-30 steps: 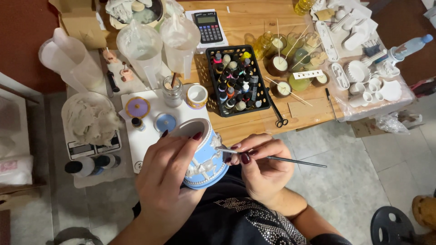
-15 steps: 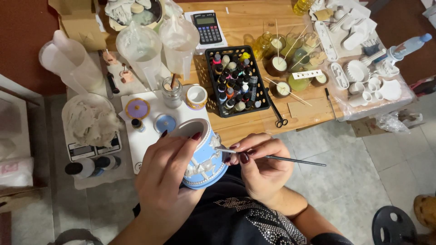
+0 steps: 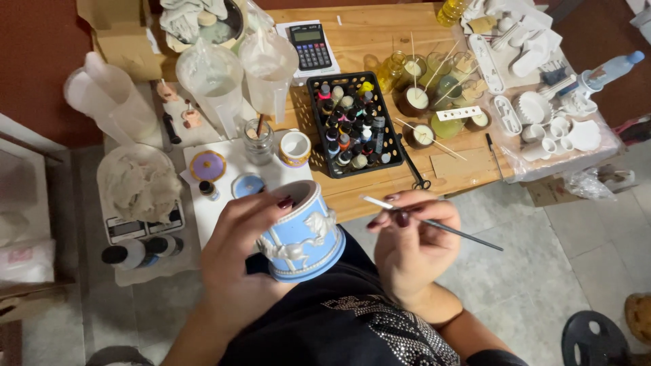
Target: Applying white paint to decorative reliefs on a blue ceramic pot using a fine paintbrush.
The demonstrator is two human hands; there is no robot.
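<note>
My left hand (image 3: pixel 239 252) grips a light blue ceramic cup (image 3: pixel 303 234) with white raised horse figures, fingers hooked over its rim, held above my lap. My right hand (image 3: pixel 411 245) pinches a thin paintbrush (image 3: pixel 434 224), its tip lifted off the cup and pointing up-left toward the table edge. A black crate of small paint bottles (image 3: pixel 352 125) stands on the wooden table (image 3: pixel 380 41) just beyond the brush tip.
A white tray (image 3: pixel 224 183) holds a purple lid, a blue lid and a small painted cup (image 3: pixel 295 148). Clear plastic measuring jugs (image 3: pixel 210 81), a calculator (image 3: pixel 310 46), jars with sticks (image 3: pixel 424 102), scissors (image 3: pixel 415 169) and white moulds (image 3: pixel 542 115) crowd the table.
My right hand has drawn the brush tip away from the cup's side to the right. The cup has tilted slightly, its opening more toward the table.
</note>
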